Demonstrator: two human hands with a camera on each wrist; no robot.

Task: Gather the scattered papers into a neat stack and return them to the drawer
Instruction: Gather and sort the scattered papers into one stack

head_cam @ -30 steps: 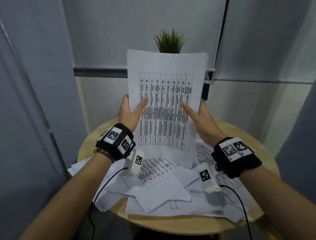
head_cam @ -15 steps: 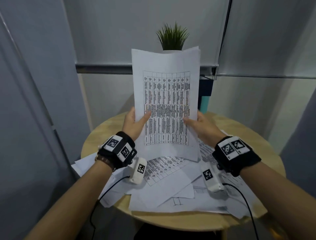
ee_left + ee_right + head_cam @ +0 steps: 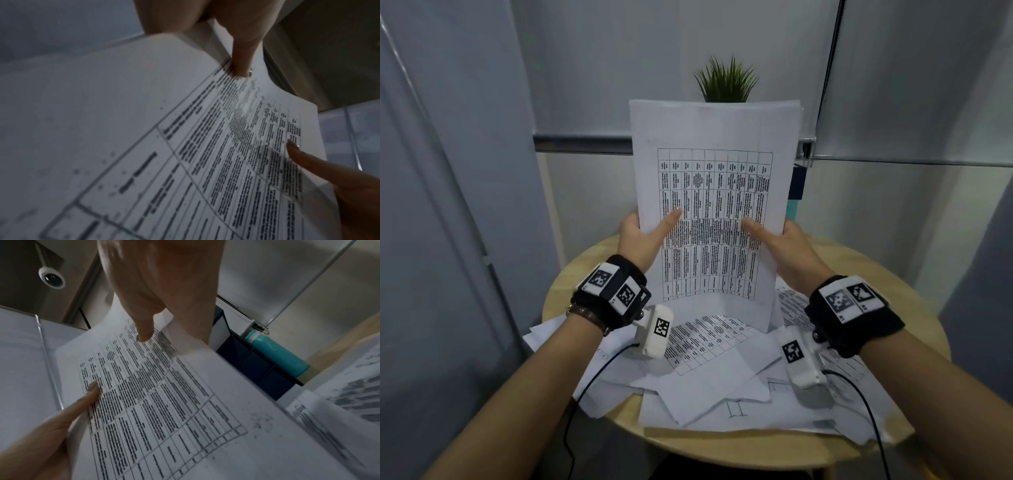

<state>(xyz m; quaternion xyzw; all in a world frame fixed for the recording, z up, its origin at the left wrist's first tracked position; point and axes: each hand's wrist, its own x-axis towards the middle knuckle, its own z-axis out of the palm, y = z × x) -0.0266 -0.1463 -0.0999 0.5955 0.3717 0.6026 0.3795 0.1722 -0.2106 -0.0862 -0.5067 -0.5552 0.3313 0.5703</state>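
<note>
I hold a bundle of printed sheets [image 3: 714,205] upright on its bottom edge over the round wooden table [image 3: 756,448]. My left hand [image 3: 645,236] grips its left side, thumb on the printed table, fingers behind. My right hand [image 3: 779,241] grips the right side the same way. In the left wrist view my thumb presses the sheet bundle [image 3: 185,146]; in the right wrist view the bundle [image 3: 164,402] is pinched under my right thumb. Several loose papers [image 3: 709,377] lie scattered on the table under the bundle. No drawer is in view.
A small potted plant [image 3: 726,80] stands behind the bundle. A dark blue organiser [image 3: 257,366] with a teal bottle [image 3: 275,352] sits at the table's back right. Grey partition walls close in on the left and right. Some papers overhang the table's front and left edges.
The bundle dropped toward the table half a second ago and is now raised slightly again, its sheets more even at the top. Both hands keep their grip on its sides.
</note>
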